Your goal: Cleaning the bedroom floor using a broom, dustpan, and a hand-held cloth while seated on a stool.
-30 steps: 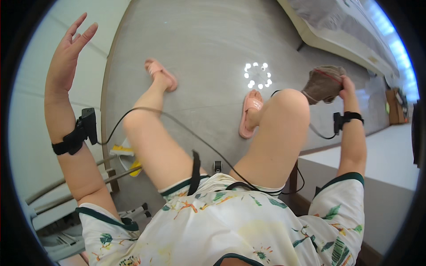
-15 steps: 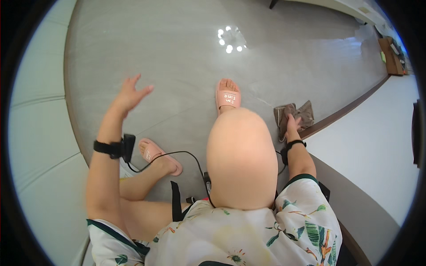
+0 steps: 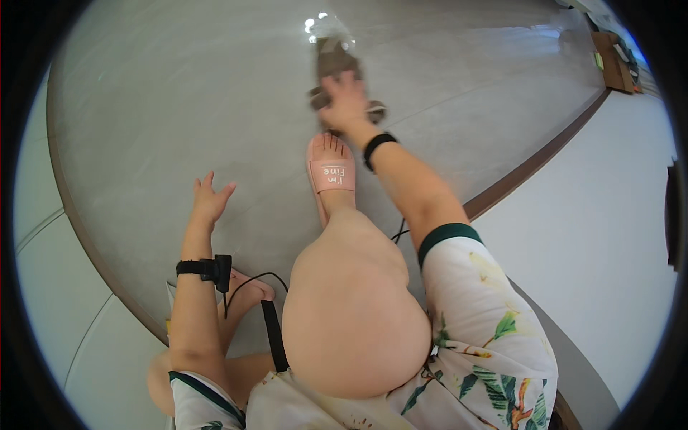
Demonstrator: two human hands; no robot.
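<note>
A brown cloth [image 3: 335, 59] lies bunched on the grey floor, just beyond the toes of my foot in a pink slipper [image 3: 334, 169]. My right hand [image 3: 345, 100] presses down on the cloth, its fingers over the fabric and partly blurred by motion. Folds of cloth stick out on both sides of the hand. Off to the left, my left hand [image 3: 210, 201] hovers above the floor with its fingers apart and nothing in it.
Black bands with a cable circle my wrists; the left carries a small black device [image 3: 221, 272]. White panels flank the floor, one a white cabinet [image 3: 573, 215] at right. A cardboard box [image 3: 613, 63] stands at the far right. My bent knee is between my arms.
My right hand and the cloth have swept from the right side by the cabinet to beyond the front slipper. My left hand sits lower in the picture, and the whole view has shifted.
</note>
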